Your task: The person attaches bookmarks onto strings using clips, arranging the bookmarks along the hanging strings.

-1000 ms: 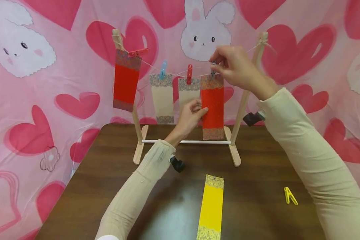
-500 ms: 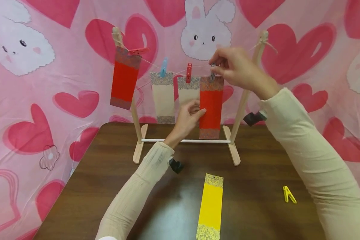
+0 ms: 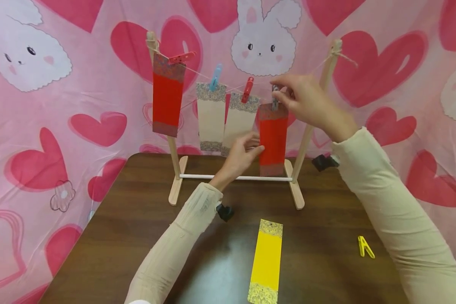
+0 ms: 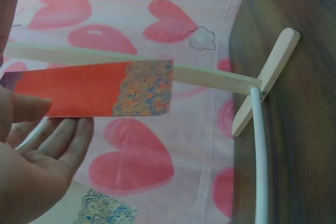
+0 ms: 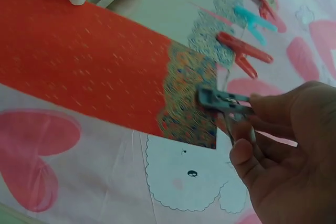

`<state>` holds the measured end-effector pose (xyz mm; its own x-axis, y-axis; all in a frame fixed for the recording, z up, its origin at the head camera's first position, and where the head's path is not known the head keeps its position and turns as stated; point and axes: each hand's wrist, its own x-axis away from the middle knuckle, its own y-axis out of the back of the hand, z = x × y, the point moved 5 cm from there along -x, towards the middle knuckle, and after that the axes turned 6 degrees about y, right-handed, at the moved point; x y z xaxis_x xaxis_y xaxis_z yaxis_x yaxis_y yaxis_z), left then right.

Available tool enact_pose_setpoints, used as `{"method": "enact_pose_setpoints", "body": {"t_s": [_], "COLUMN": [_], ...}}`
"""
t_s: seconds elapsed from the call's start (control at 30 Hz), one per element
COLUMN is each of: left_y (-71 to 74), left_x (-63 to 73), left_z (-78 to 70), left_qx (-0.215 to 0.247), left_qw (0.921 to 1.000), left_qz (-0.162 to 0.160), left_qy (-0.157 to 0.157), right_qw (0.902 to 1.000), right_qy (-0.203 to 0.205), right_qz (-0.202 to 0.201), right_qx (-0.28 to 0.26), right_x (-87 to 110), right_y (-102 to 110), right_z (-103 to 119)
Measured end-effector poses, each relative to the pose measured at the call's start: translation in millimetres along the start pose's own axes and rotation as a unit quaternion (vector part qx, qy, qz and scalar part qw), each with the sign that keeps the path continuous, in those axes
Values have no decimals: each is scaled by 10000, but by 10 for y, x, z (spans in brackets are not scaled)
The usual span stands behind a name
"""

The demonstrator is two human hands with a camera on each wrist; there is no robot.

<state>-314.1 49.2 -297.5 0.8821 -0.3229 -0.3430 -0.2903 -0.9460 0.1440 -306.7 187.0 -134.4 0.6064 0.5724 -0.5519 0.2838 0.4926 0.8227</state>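
Observation:
A red card with patterned ends hangs upright at the right part of the string. My right hand pinches a grey clothespin that sits over the card's top edge, as the right wrist view shows. My left hand holds the same card by its left side, thumb in front and fingers behind in the left wrist view. Left of it, a red clothespin and a light blue one hold two cream cards. Another red card hangs at the far left by a red clothespin.
The string runs between two wooden posts joined low down by a white rod. A yellow card lies on the brown table, with a yellow clothespin to its right. A pink heart-and-rabbit cloth hangs behind.
Both hands have moved slightly down and right with the right red card and grey clothespin. The string is drawn along, and the cream cards tilt and shift right.

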Motion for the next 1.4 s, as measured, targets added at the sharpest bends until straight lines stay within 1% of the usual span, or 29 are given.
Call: {"method": "enact_pose_setpoints", "body": {"t_s": [0.07, 0.17, 0.27, 0.3, 0.37, 0.43, 0.6, 0.77, 0.97, 1.13, 1.2, 1.3, 1.4], "left_y": [9, 2, -34, -47, -62, -71, -88, -116, -137, -158, -180, -230, -300], "left_x": [64, 218, 394, 448, 539, 616, 767, 918, 1079, 1209, 1263, 1333, 1393], "left_z": [65, 216, 378, 416, 477, 507, 517, 521, 493, 459, 444, 426, 411], "left_qx": [-132, -311, -399, -390, -437, -538, -791, -1081, -1385, -1688, -1804, -1979, -2212], "left_qw": [9999, 9987, 9955, 9944, 9925, 9911, 9883, 9827, 9787, 9722, 9690, 9644, 9574], "left_qz": [58, 207, 522, 637, 815, 900, 984, 1159, 1299, 1383, 1437, 1537, 1677], "left_qy": [73, 352, 684, 745, 800, 819, 854, 954, 778, 855, 889, 850, 796], "right_qw": [9994, 9966, 9920, 9908, 9885, 9879, 9880, 9888, 9876, 9836, 9818, 9784, 9729], "right_qy": [236, 451, 533, 502, 455, 320, -28, -248, -444, -668, -824, -1094, -1411], "right_qz": [-255, -692, -1138, -1244, -1416, -1486, -1504, -1418, -1456, -1633, -1667, -1712, -1781], "right_qx": [47, -40, -151, -183, -262, -299, -365, -395, -397, -373, -377, -376, -438], "right_x": [49, 222, 516, 630, 849, 1061, 1481, 1800, 2114, 2374, 2487, 2660, 2844], "right_y": [-49, -119, -191, -218, -280, -349, -517, -627, -674, -667, -665, -667, -681], "right_z": [44, 121, 174, 180, 179, 158, 101, 93, 92, 80, 68, 30, -32]}}
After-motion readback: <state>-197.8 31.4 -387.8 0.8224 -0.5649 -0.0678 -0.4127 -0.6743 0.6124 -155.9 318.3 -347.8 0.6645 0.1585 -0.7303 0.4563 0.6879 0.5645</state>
